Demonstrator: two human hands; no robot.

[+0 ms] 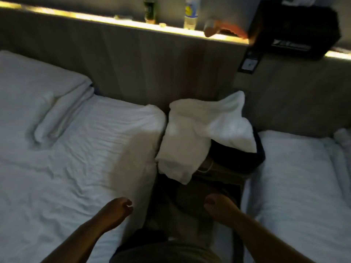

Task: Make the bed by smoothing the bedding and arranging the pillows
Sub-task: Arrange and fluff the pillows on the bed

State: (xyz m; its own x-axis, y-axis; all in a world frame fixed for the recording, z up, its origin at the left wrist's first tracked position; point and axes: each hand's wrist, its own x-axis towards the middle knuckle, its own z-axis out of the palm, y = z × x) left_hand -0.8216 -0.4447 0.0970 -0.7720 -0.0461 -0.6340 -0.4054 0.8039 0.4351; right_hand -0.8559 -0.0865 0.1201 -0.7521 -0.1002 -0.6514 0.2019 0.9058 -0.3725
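The wrinkled white bed point(66, 168) spreads out to the left of the left hand point(115, 208) and runs ahead of it to the grey headboard panel point(133, 63). A second white bed point(303, 186) lies just to the right of the right hand point(220, 208). Far ahead and left of the left fingers point(127, 204), a pillow point(28, 92) rests at the head of the wrinkled bed. Straight ahead of both hands, in the gap between the beds, a crumpled white pillow point(190, 130) lies on a dark bag point(243, 160), touching the edge of the wrinkled bed. Well beyond the right fingers point(209, 203), a black box point(294, 29) sits on the lit ledge point(85, 16). A green bottle point(149, 10) and a clear bottle point(190, 14) stand there too. Both hands hover over the gap, the left one at the bed's edge. The fingers of each are loosely curled and hold nothing.
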